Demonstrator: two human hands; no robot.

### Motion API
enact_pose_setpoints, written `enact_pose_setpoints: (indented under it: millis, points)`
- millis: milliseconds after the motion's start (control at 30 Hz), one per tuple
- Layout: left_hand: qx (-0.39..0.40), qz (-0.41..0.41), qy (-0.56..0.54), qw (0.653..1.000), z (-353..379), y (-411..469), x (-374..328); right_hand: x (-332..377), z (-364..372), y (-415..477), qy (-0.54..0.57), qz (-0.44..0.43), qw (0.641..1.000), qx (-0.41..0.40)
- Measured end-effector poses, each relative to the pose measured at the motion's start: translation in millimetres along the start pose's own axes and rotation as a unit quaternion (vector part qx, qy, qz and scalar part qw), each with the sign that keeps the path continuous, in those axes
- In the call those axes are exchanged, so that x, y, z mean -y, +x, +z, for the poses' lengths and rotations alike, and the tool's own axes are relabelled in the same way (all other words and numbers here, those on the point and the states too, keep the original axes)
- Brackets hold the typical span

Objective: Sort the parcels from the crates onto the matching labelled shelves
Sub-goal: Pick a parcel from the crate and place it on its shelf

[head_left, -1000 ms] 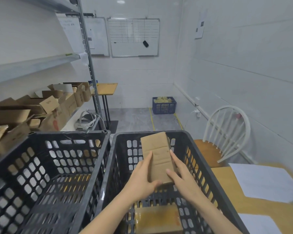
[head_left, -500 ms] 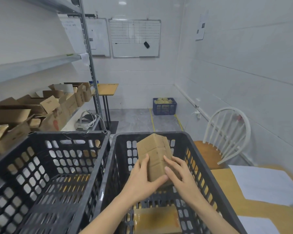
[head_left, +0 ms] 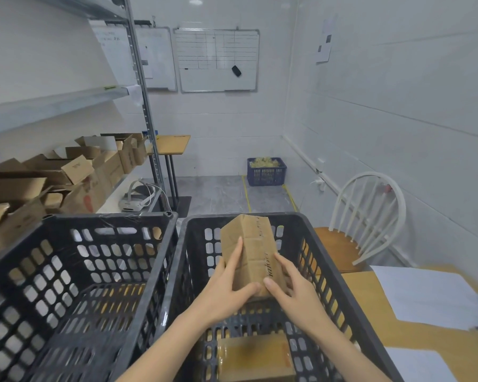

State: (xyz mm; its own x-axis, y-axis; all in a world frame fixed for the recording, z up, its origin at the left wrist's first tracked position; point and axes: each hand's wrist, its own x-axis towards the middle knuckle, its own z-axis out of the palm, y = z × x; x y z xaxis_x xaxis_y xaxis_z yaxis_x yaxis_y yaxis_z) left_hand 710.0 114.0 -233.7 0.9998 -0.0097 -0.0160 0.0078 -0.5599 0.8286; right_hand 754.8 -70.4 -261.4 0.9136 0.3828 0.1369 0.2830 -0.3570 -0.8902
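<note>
A long brown cardboard parcel (head_left: 253, 244) stands on end above the right black crate (head_left: 326, 260), turned so one edge faces me. My left hand (head_left: 226, 288) grips its lower left side, index finger stretched up the face. My right hand (head_left: 293, 288) grips the lower right side, thumb on the front. A second taped parcel (head_left: 255, 357) lies on the floor of that crate. The left black crate (head_left: 75, 224) stands beside it; no parcel shows inside.
Metal shelves (head_left: 53, 106) run along the left wall, the lower level (head_left: 113, 197) crowded with open cardboard boxes (head_left: 75, 172). A white headset (head_left: 135, 199) lies there too. A white chair (head_left: 367, 216) and a wooden table with papers (head_left: 425, 301) stand right. A blue basket (head_left: 266, 172) sits on the floor.
Both hands have rotated the parcel about its long axis: its flat face was toward me, now an edge is. It has also sunk slightly toward the crate.
</note>
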Motion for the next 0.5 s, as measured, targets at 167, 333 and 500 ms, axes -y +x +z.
enact_pose_setpoints:
  millis: [167,333,500]
  points:
    - [-0.005,0.036,0.067,0.997,7.7,-0.6,-0.9,-5.2,4.4,3.5,0.008,0.001,1.0,-0.018]
    - [-0.021,0.048,0.083,0.995,6.6,-0.1,-5.0,-1.7,5.2,4.2,-0.013,-0.009,0.999,-0.044]
    - [-0.007,0.06,0.063,0.996,7.2,-3.2,-3.5,3.7,8.0,0.1,-0.048,-0.053,0.997,-0.036]
